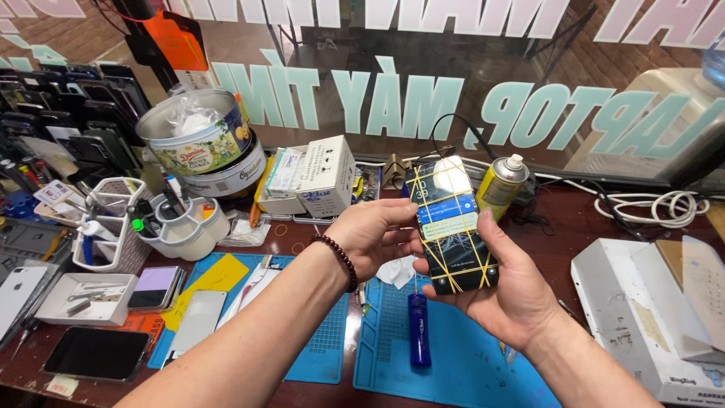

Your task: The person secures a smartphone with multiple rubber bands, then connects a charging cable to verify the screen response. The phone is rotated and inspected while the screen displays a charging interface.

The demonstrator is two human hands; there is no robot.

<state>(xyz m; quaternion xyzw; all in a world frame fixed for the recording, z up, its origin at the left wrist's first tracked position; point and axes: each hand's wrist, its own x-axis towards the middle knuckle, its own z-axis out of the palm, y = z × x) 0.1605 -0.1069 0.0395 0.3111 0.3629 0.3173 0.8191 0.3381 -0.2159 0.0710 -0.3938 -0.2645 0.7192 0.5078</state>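
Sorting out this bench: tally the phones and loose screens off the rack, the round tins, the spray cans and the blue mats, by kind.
Phones and screens: 6, one in the right hand bound with rubber bands, steadied by the left hand, five at left
Round tins: 2, stacked
Spray can: 1
Blue mats: 2
Total: 11

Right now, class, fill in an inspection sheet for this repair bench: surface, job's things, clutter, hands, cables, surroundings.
Surface: dark wooden bench with blue mats.
Job's things: phone, screen lit, bound with yellow rubber bands.
Clutter: round tins, white box, spray can, blue tool, spare phones.
Hands: right hand cradles the phone; left hand fingers touch its left edge.
Cables: white coil; black lead behind phone.
Surroundings: lettered glass window.
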